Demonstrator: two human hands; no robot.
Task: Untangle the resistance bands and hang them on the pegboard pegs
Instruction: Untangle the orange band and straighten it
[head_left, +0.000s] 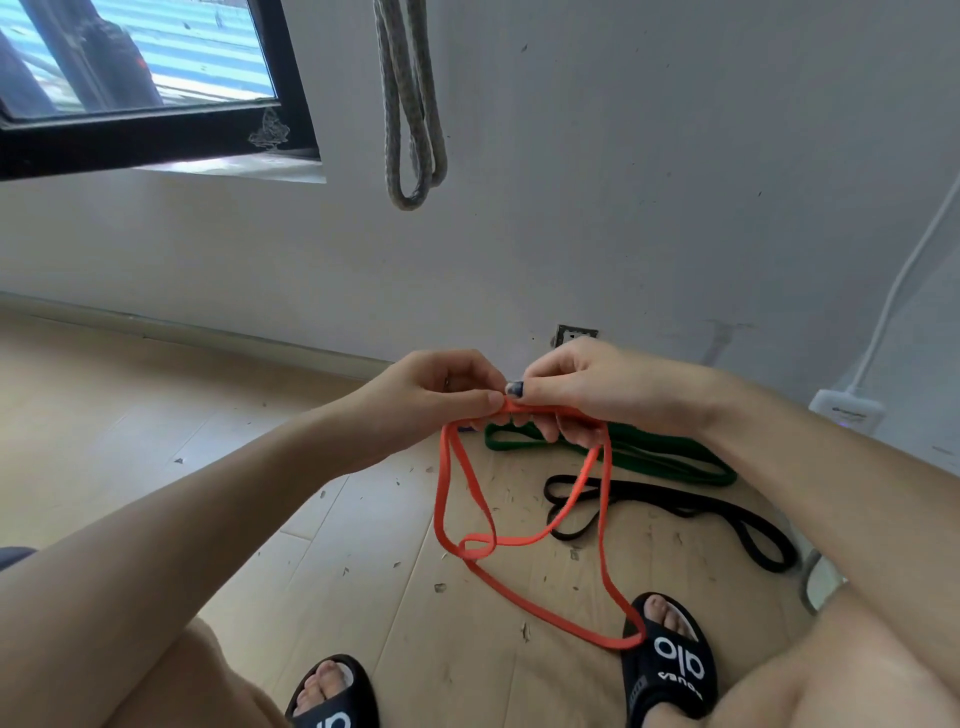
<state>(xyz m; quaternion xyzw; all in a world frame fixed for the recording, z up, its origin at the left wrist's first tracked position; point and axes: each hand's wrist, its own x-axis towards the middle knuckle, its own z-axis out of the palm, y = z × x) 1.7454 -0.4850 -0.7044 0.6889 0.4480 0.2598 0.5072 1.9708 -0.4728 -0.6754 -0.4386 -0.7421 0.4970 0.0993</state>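
Left hand: the left hand (441, 397) pinches the top of the orange band (519, 540) between thumb and curled fingers, held above the floor.
Right hand: the right hand (576, 389) grips the same top run of the orange band, touching the left hand at the fingertips; its fingers curl round the strap.
Orange band: hangs from both hands in several loops; a small twisted loop shows low in the hanging part, and the lowest bend lies against the right sandal (670, 660). Judged not yet untangled.
Green band: the green band (670, 454) lies flat on the wooden floor (156, 415) near the wall, behind the hands, partly hidden by them.
Black band: the black band (727, 519) lies on the floor just in front of the green one, looped, apparently apart from it.
Grey band: a grey band (413, 124) hangs in loops against the wall above; its peg is out of view.
Progress: one band appears hung; orange is in hand; green and black are judged still to be dealt with.
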